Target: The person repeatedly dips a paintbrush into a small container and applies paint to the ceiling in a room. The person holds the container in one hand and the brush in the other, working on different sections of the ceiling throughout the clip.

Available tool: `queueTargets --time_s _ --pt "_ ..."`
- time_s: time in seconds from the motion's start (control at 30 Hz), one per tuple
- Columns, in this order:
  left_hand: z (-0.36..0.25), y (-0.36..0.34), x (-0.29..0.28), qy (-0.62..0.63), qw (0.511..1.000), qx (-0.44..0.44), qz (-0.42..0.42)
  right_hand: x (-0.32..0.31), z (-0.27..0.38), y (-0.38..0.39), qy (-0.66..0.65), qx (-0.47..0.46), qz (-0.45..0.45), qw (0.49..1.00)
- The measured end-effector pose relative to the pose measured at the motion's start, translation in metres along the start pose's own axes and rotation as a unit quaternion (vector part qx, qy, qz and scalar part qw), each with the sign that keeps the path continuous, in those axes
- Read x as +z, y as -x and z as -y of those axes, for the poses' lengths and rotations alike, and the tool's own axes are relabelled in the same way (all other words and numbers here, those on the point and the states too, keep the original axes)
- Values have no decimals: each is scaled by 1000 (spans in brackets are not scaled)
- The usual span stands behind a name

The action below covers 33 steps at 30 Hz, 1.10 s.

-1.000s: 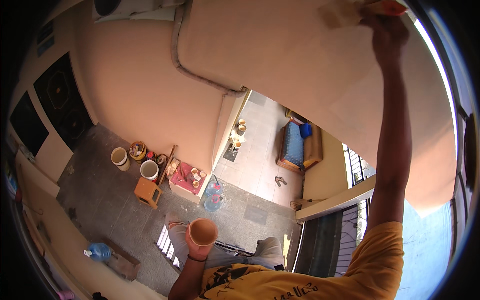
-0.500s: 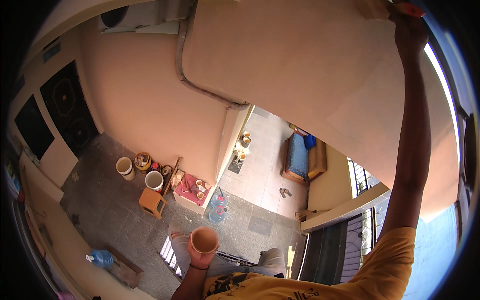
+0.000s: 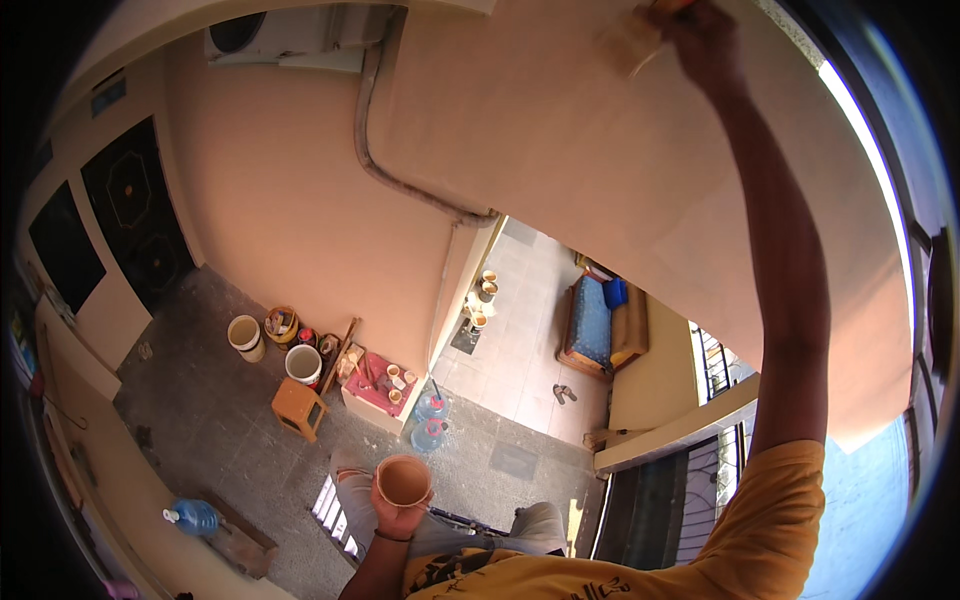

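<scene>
Low in the picture, in front of my waist, my left hand grips a paint pot, round and brownish, its open top facing up. Its inside is coated in a peach tone. High at the upper right, my right arm reaches up, and the right hand is closed round a wide paintbrush. Part of an orange-red handle shows at the fingers. The bristles, a little blurred, lie against or very near the peach wall; I cannot tell which.
Far below on the floor stand a white bucket, another bucket and an orange stool. Small cups sit on a red-topped box, beside blue water bottles. A pipe runs down the wall. A sofa stands beyond the opening.
My right hand has swept left and slightly down along the wall with the paintbrush. The left hand keeps the paint pot in nearly the same place.
</scene>
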<state>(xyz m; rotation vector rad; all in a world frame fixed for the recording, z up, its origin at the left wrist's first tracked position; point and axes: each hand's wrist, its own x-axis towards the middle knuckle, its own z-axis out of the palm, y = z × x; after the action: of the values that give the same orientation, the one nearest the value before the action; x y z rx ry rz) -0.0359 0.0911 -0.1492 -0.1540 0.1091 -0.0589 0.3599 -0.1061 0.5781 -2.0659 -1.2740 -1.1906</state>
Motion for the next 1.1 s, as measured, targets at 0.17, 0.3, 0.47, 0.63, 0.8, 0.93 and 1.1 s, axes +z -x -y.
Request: queueTargets --time_s 0.17,0.3,0.47,0.63,0.8,0.93,1.1 --pt "-2 -2 2 -8 1000 6 -2 -50 82 -53 197 -7 -272 942" --pt "-8 -6 0 -4 1000 17 7 53 84 19 -191 13 22 981" --pt "-1 -8 3 37 999 11 -21 111 78 74 -80 44 163 982" --pt "1 1 1 29 999 2 13 15 16 -26 -27 14 -30 999" --pt "-7 0 -2 29 999 17 36 15 78 -53 154 -284 -227 919" --pt "2 -3 6 43 999 -9 3 69 62 15 349 -366 -14 862" --pt "-9 0 6 21 1000 13 8 144 112 96 249 -345 65 903"
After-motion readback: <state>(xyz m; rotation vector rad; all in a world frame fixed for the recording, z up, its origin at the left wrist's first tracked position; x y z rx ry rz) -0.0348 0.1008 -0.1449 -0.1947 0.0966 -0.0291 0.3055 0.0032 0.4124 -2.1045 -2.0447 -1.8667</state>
